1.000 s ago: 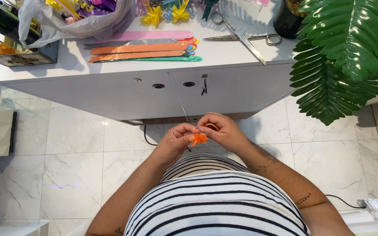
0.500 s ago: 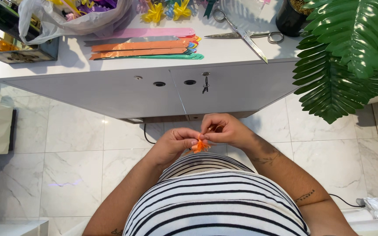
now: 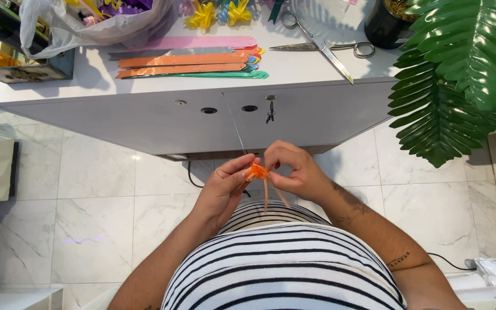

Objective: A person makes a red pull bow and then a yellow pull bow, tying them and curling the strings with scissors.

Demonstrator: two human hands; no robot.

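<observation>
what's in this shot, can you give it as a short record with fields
left hand: left hand pinches the small orange ribbon piece
right hand: right hand pinches the same piece from the other side
ribbon tails: two thin orange strands hang below the hands
table: white table in front of the person
on table: flat coloured ribbon strips, scissors, yellow bows, plastic bag
right side: green palm leaves
floor: pale marble tiles
</observation>
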